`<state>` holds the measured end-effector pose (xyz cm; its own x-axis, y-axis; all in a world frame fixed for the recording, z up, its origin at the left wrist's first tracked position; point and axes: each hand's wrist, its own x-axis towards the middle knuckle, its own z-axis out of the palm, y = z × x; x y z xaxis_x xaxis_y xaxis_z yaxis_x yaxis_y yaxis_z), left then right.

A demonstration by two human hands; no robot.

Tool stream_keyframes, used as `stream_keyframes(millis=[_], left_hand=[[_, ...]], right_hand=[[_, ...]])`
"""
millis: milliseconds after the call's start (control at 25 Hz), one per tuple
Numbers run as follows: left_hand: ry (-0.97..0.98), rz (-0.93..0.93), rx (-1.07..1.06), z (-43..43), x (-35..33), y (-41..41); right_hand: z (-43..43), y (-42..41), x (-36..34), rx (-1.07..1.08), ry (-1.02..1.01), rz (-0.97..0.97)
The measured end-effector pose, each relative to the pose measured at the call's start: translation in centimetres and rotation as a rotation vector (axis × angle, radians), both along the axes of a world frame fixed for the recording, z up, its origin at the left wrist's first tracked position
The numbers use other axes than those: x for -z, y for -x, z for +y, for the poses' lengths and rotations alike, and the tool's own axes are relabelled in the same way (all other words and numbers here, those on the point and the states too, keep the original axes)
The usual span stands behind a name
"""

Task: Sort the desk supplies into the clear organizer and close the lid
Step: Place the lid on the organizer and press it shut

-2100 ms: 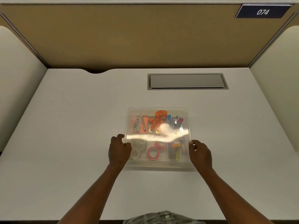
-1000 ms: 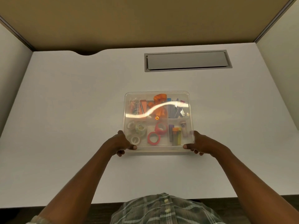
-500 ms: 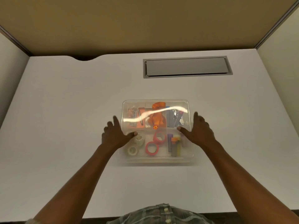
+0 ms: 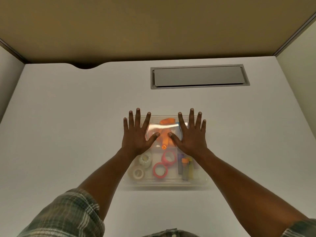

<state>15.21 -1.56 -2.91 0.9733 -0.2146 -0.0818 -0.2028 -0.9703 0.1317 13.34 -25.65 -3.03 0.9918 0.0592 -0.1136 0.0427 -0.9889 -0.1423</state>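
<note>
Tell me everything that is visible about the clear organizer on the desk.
The clear organizer is a shallow rectangular box of transparent plastic, lying flat on the white desk with its lid on. Dividers split it into compartments. Through the lid show white tape rolls, pink tape rolls, upright-lying markers and an orange item. The left hand and right hand lie flat, fingers spread, on its far half.

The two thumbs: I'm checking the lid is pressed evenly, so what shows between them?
Head view: between the left hand and right hand, an orange item under the clear lid.
</note>
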Motion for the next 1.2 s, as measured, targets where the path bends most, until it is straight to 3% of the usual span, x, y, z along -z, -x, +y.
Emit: stream_keyframes(millis=[200, 480, 880, 1200], left_hand=[[0.052, -0.070, -0.013, 0.2, 1.1, -0.1], [0.084, -0.055, -0.031, 0.5, -0.1, 0.6], [0.119, -0.041, -0.176, -0.1, 0.9, 12.6], [0.136, -0.047, -0.132, 1.0, 0.7, 11.8]], right_hand=[[0.0, -0.1, 1.0, 0.029, -0.011, -0.082], [-0.5, 0.3, -0.6, 0.007, -0.057, -0.006], [-0.6, 11.3, -0.5, 0.081, -0.115, -0.026], [0.5, 11.0, -1.1, 0.122, -0.180, -0.016]])
